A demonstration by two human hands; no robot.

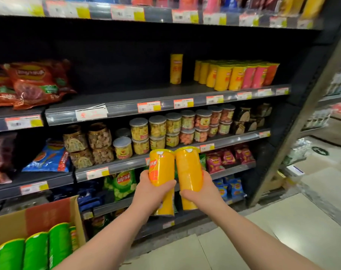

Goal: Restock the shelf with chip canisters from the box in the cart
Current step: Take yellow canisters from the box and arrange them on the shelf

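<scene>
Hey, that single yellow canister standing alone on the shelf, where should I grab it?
Wrap your grip round the mid-body of the lone yellow canister, coming from the front. It stands upright, with bare shelf on its left and the canister row apart on its right.

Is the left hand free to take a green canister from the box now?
Probably not: the left hand grips a yellow canister, though the green canisters lie uncovered in the box.
</scene>
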